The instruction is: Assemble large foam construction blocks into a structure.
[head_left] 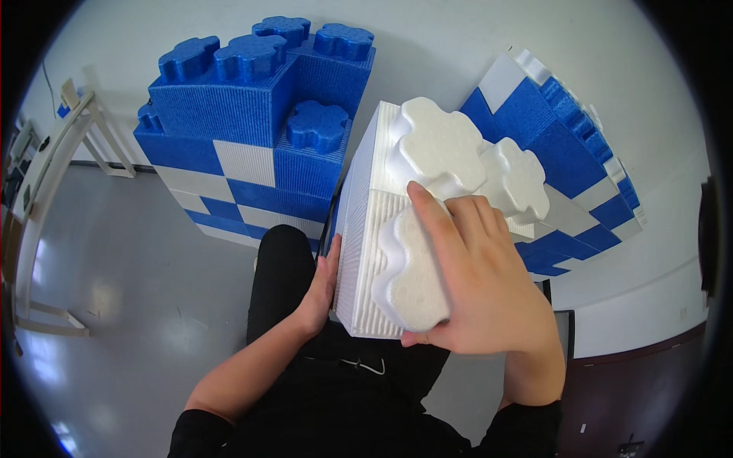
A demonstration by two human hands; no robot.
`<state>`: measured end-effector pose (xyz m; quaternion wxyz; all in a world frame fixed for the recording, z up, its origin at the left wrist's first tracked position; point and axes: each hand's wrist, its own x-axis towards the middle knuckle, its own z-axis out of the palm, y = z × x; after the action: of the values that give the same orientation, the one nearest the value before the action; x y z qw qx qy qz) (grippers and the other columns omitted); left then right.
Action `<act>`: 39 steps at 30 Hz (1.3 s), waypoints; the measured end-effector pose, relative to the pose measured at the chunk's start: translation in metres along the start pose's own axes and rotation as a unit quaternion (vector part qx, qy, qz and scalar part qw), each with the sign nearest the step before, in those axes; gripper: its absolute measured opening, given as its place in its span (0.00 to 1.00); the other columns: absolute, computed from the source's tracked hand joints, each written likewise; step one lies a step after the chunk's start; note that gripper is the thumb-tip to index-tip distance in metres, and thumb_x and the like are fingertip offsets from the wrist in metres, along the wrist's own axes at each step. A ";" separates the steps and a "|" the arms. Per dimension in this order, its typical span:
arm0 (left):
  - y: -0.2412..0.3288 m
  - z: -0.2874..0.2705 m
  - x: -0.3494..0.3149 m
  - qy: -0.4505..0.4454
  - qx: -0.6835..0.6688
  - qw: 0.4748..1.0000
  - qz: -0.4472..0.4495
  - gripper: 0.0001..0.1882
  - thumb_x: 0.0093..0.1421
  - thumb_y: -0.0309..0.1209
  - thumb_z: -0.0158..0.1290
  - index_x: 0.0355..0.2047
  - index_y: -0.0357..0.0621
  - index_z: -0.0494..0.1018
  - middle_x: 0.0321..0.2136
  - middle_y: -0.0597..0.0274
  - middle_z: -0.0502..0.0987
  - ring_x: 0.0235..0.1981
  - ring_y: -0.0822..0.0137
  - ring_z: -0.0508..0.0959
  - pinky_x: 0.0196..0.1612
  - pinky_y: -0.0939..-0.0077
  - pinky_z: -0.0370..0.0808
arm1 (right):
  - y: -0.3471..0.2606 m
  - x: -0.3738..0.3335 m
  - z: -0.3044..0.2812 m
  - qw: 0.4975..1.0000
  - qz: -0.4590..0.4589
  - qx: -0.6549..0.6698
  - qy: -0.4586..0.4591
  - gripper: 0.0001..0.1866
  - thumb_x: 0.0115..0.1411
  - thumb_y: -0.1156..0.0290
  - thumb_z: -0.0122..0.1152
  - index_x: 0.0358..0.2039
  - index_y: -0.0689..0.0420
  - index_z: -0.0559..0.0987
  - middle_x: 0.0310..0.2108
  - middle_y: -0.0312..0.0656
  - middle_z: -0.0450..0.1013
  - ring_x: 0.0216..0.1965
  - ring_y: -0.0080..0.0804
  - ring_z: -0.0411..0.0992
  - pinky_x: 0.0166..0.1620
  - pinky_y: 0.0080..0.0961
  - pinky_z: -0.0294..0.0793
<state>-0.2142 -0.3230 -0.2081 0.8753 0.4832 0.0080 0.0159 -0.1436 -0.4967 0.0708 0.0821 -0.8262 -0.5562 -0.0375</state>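
You hold the white studded block [363, 244] over your lap [328, 349], between the left stack [210, 111] and right stack [569, 156] of blue and white; your right hand [489, 275] pinches a stud [412, 267] in its fingers [439, 229], your left hand [317, 294] lying flat and unclosed against the side. Grey floor [153, 320] spreads below, with a white bench [69, 133] far left and a pale wall [435, 46] behind.

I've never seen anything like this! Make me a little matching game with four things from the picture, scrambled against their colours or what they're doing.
1. Left hand
2. Right hand
3. Trousers
4. Knobs on the left stack

A. Blue
B. Gripping the nearest white knob
C. Black
D. Flat against the ribbed side of the white block

Pairs: 1-D, 2-B, 3-C, 4-A
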 end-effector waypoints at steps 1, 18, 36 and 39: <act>0.004 0.004 0.000 0.000 0.010 1.000 0.008 0.48 0.77 0.65 0.17 0.81 0.40 0.29 0.83 0.52 0.34 0.83 0.57 0.37 0.81 0.65 0.33 | 0.003 -0.001 0.002 1.000 0.000 0.005 0.002 0.71 0.33 0.54 0.91 0.74 0.66 0.60 0.53 0.58 0.67 0.58 0.56 0.66 0.59 0.49 0.64; -0.022 -0.023 0.007 0.067 0.165 0.981 0.070 0.31 0.82 0.35 0.33 0.80 0.36 0.47 0.81 0.47 0.47 0.82 0.55 0.45 0.80 0.65 0.42 | -0.001 -0.011 0.016 0.999 0.024 0.009 -0.023 0.73 0.29 0.55 0.91 0.74 0.66 0.59 0.55 0.57 0.66 0.57 0.59 0.65 0.64 0.52 0.63; -0.023 -0.030 0.010 0.033 0.311 0.932 0.182 0.33 0.78 0.29 0.42 0.79 0.37 0.49 0.79 0.39 0.50 0.81 0.47 0.48 0.80 0.60 0.46 | -0.008 -0.011 -0.023 0.998 0.032 0.021 -0.043 0.62 0.34 0.72 0.81 0.73 0.66 0.63 0.54 0.61 0.68 0.58 0.61 0.68 0.65 0.48 0.67; -0.022 -0.019 0.015 0.025 0.299 0.935 0.188 0.34 0.75 0.26 0.45 0.78 0.36 0.51 0.78 0.38 0.52 0.81 0.45 0.50 0.80 0.59 0.47 | -0.017 -0.033 -0.060 0.999 0.032 -0.001 -0.013 0.61 0.35 0.70 0.83 0.72 0.67 0.64 0.54 0.61 0.69 0.56 0.59 0.71 0.62 0.47 0.69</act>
<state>-0.1990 -0.3176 -0.2370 0.6712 0.7145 -0.0564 0.1889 -0.1697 -0.5308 0.1260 0.0751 -0.8441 -0.5304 -0.0253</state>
